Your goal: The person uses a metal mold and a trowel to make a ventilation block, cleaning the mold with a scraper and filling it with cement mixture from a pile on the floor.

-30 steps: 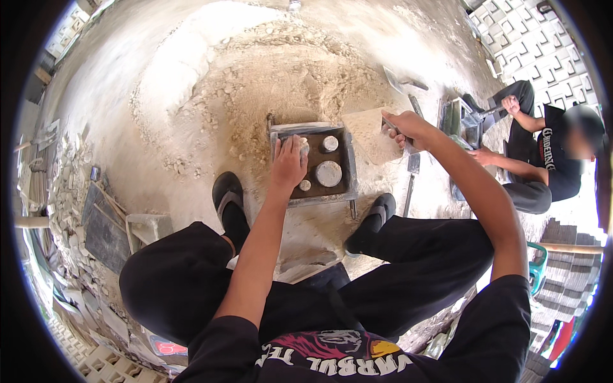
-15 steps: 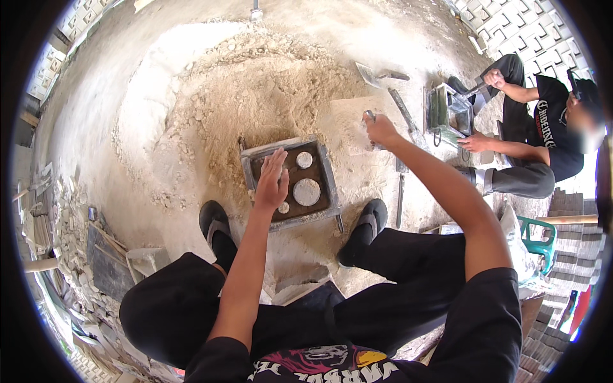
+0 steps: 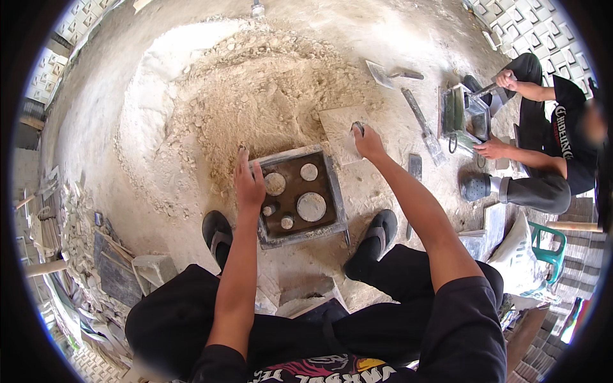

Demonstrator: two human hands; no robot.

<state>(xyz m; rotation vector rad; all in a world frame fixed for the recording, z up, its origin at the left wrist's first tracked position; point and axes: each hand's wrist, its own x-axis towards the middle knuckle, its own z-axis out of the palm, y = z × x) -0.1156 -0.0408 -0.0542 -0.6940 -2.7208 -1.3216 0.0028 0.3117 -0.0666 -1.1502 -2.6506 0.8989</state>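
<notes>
Between my feet lies a square grey frame [image 3: 334, 185] filled with dark, packed material. Several pale round discs of different sizes sit in it, the largest disc [image 3: 311, 207] toward the right. My left hand [image 3: 249, 185] is at the frame's left side, fingers stretched toward its far left corner and slightly apart, with nothing seen in them. Beyond the frame's far right corner, my right hand [image 3: 368, 143] is closed around a small dark-ended tool [image 3: 358, 128], mostly hidden by the fingers. It is over a flat, dusty board [image 3: 335, 124].
A heap of pale crumbly powder [image 3: 255, 96] spreads beyond the frame. A trowel [image 3: 380, 73], a long flat tool [image 3: 423, 124] and a dark bar [image 3: 415, 167] lie to the right. There a co-worker [image 3: 555, 127] sits holding a tool at a box-shaped frame [image 3: 452, 118].
My left hand has shifted from over the discs to the frame's left side, uncovering more discs. My right hand, still closed on the small tool, has moved left and nearer to me.
</notes>
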